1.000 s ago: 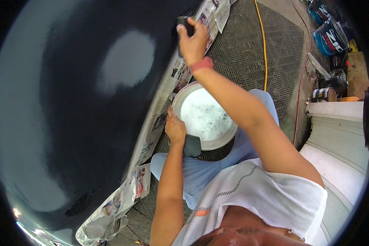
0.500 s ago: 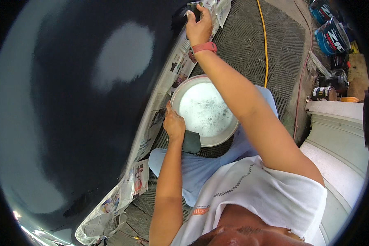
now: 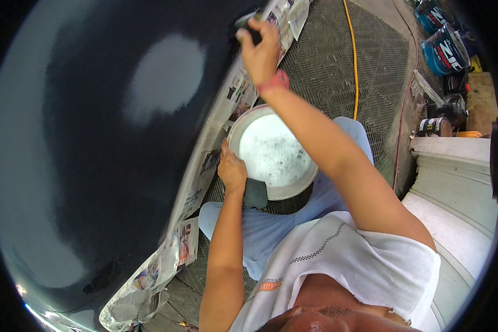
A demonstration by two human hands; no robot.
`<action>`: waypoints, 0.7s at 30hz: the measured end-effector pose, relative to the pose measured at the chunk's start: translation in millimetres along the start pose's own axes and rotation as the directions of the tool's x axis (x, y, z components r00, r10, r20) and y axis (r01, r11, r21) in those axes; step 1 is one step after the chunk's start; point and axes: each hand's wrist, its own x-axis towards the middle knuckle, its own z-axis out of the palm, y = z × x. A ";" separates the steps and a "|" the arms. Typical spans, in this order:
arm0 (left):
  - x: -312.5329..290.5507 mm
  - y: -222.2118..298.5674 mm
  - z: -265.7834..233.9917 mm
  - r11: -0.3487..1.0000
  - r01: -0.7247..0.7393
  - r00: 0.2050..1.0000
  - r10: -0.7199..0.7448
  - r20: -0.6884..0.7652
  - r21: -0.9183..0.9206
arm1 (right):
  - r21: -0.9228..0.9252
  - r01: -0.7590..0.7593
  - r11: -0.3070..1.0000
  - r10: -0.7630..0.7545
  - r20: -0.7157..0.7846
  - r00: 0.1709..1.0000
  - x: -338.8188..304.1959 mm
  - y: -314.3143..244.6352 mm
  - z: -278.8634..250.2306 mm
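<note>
My right hand [image 3: 263,55], with a red band at the wrist, is closed on a dark sanding block [image 3: 250,32] at the top middle. The block lies against the glossy dark body panel [image 3: 116,166], by its papered edge; motion blurs it a little. My left hand [image 3: 232,170] grips the left rim of a round pale basin [image 3: 290,192], its fingertips partly hidden. Whitish, bubbly water [image 3: 274,146] fills the basin. Over the near rim, beside my left wrist, hangs a dark grey sheet [image 3: 255,193] resembling sandpaper.
Newspaper masking [image 3: 188,240] runs along the panel's edge. A yellow hose [image 3: 355,61] crosses the textured dark mat [image 3: 329,72]. Blue buckets [image 3: 444,51] and a small can [image 3: 434,127] stand at the right, beyond a pale ribbed panel [image 3: 451,188]. My bent legs surround the basin's near side.
My right hand has moved left and slightly down with the sanding block, onto the panel's edge. My left hand stays at the basin's rim.
</note>
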 end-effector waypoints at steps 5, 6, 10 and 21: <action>-1.5 7.9 -4.3 1.000 0.018 1.000 -0.018 0.026 0.001 | 0.045 -0.230 0.972 0.234 -0.131 0.963 14.0 17.5 11.9; -1.3 2.4 -1.2 1.000 0.012 1.000 -0.012 0.005 0.012 | -0.022 -0.100 0.995 0.097 -0.086 0.992 -5.5 7.5 10.2; -5.1 -2.1 3.0 0.999 -0.025 0.999 0.026 -0.037 0.034 | 0.029 -0.155 0.987 0.158 -0.122 0.980 0.8 7.9 12.1; -4.3 -4.8 1.8 0.999 0.005 0.999 -0.003 -0.046 0.046 | 0.106 -0.343 0.933 0.202 0.636 0.745 -20.1 -8.5 -68.0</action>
